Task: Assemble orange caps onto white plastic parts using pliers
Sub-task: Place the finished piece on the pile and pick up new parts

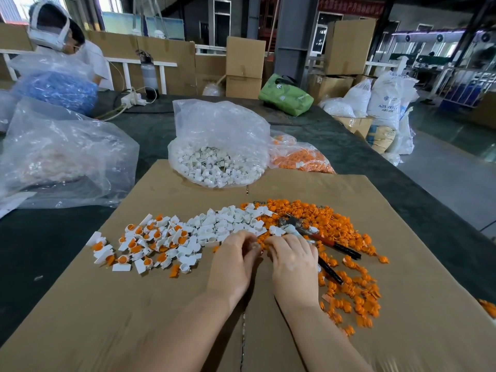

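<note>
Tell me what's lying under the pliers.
The pliers lie on the pile of loose orange caps, jaws toward a few white parts. The right hand covers part of the handles, so what lies beneath there cannot be seen.

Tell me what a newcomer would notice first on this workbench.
The bright spread of loose orange caps on the right of the cardboard sheet catches the eye first, with pliers lying across it. To its left runs a band of white plastic parts, and further left a cluster of assembled pieces already capped in orange. In front, the left hand and right hand meet, fingers curled at the piles' edge.
</note>
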Demonstrator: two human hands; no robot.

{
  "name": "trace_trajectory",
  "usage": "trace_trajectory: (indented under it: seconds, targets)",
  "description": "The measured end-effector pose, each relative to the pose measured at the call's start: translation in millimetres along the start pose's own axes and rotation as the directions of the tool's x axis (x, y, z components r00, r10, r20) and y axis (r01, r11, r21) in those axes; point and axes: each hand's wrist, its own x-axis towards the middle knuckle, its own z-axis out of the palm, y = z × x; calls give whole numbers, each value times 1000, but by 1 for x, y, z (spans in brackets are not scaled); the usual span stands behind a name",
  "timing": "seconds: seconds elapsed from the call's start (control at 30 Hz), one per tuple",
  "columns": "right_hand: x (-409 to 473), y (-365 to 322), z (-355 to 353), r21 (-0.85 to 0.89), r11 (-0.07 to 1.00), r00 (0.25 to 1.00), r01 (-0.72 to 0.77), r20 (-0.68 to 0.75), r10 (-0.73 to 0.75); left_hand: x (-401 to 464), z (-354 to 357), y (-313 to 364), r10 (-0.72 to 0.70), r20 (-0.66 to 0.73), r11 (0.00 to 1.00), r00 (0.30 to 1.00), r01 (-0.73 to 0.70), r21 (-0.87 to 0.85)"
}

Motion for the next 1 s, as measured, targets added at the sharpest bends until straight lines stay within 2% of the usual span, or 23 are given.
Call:
trace_trajectory:
  seconds: [0.3,0.57,0.83,1.0]
  targets:
    - [1,-2,-4,205,970,991,-130,59,121,-1,-5,-4,-154,-1,968,988,151,-199]
    - [2,-6,-8,204,976,994,-77,91,59,-3,-8,-3,-227,49,941,973,232,-245]
    - [1,-7,-10,154,987,996,-51,78,40,-4,-9,-4,-226,102,928,969,246,-281]
    - [2,-7,-10,174,985,995,-19,96,2,-5,-8,-5,-167,109,959,980,187,-215]
